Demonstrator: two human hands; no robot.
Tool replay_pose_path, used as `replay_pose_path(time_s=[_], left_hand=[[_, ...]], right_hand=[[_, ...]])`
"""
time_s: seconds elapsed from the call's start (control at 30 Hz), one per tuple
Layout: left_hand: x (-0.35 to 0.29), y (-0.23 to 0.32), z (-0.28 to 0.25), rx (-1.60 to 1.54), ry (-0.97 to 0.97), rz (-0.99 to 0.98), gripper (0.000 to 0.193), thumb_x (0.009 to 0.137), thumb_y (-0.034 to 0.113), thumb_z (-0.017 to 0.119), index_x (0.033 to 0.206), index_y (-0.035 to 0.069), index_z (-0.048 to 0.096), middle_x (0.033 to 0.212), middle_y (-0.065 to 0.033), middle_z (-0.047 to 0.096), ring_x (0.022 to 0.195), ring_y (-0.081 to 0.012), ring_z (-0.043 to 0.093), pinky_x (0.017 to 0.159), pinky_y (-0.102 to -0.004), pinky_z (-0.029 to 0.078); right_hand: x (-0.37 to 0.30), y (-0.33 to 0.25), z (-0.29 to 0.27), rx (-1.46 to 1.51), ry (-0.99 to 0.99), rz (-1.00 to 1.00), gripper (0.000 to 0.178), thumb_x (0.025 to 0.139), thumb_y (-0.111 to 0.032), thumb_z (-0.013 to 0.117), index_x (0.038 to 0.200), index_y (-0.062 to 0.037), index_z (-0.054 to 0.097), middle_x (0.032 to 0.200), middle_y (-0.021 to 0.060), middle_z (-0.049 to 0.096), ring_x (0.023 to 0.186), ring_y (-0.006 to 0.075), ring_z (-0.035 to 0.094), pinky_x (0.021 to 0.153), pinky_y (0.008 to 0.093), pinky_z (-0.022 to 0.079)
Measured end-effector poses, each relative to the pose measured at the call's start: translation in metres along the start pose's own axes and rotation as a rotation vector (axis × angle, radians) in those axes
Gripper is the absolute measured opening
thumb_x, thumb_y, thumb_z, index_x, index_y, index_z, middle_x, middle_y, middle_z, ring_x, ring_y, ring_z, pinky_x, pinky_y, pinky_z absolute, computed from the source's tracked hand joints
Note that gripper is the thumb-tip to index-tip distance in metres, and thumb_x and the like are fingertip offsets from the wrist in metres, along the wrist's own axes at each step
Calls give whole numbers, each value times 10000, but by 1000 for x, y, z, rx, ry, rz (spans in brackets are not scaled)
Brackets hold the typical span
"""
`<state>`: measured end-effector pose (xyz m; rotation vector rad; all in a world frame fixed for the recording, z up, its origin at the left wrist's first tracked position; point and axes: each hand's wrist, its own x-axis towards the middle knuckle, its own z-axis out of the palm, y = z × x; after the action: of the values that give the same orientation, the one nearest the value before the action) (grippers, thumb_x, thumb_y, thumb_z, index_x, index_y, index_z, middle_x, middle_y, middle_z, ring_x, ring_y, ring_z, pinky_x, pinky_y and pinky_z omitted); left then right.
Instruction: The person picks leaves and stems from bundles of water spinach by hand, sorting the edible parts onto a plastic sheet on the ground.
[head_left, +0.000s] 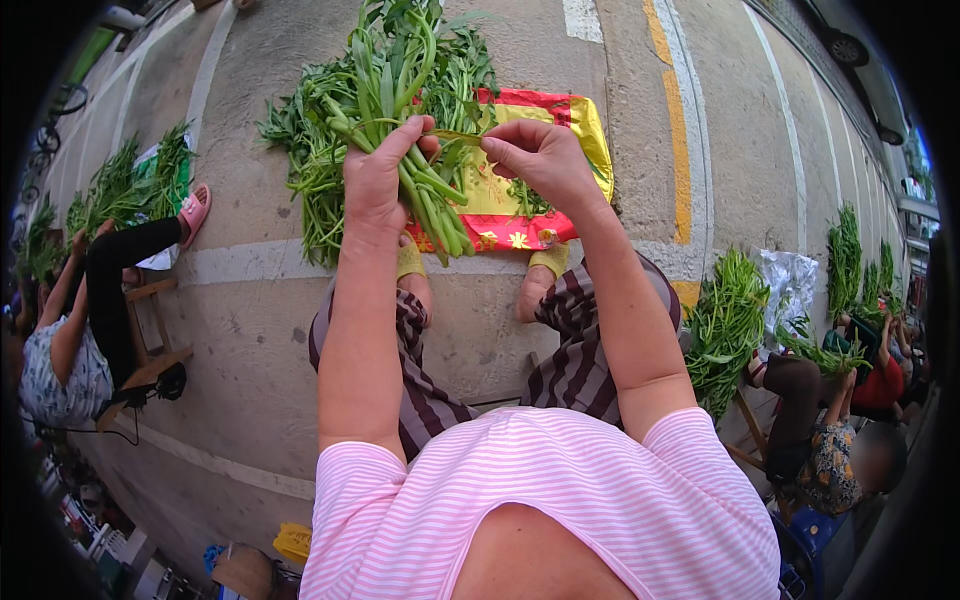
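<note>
My left hand (385, 172) is closed round a bunch of water spinach (432, 205), its cut stem ends pointing toward me and its leaves away. A thin yellowish-green strip (456, 134) runs from the bunch to my right hand (540, 160), which pinches its end between thumb and fingers. Whether that strip is a leaf, a stem or a tie I cannot tell. Beneath the bunch a larger heap of water spinach (312, 165) lies on the ground, partly over a red and yellow plastic sheet (590, 135). A few loose leaves (527, 198) rest on the sheet.
At the left a person in a pink sandal (195, 212) sits on a wooden stool (150, 372) beside more greens (120, 190). To the right lie another heap of greens (728, 320) and a silver sheet (790, 285), with other people seated nearby. Painted lines cross the concrete (240, 350).
</note>
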<state>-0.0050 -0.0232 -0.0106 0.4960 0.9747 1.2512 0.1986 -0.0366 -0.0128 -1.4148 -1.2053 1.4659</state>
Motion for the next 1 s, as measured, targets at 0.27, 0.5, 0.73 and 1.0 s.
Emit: replay_pose_path(time_s=[0.27, 0.5, 0.73, 1.0], left_hand=[[1, 3, -4, -3, -3, 18, 193, 875, 52, 700, 1059, 22, 653, 903, -82, 706, 697, -137, 673, 637, -280, 574], [1, 5, -3, -22, -13, 15, 185, 880, 44, 692, 1058, 22, 649, 909, -79, 700, 699, -138, 673, 637, -282, 582], [-1, 5, -2, -26, -29, 11, 187, 881, 38, 688, 1063, 23, 649, 911, -79, 698, 704, -138, 675, 646, -280, 582], [-4, 1, 3, -14, -48, 30, 177, 884, 38, 684, 1057, 16, 653, 905, -81, 700, 732, -147, 686, 664, -281, 590]], right_hand=[[2, 5, -5, -96, -27, -49, 236, 898, -223, 720, 975, 1, 707, 793, 23, 689, 699, 73, 641, 652, 222, 531], [0, 0, -6, -46, -9, -18, 240, 909, -223, 711, 972, 8, 700, 794, 20, 684, 690, 67, 630, 640, 222, 522], [2, 4, -6, 164, 35, 22, 229, 914, -230, 713, 998, -19, 691, 836, 14, 684, 727, 65, 641, 662, 209, 544], [2, 9, -4, 345, 95, 75, 214, 915, -253, 710, 993, -58, 669, 838, -5, 663, 708, 61, 638, 685, 213, 573]])
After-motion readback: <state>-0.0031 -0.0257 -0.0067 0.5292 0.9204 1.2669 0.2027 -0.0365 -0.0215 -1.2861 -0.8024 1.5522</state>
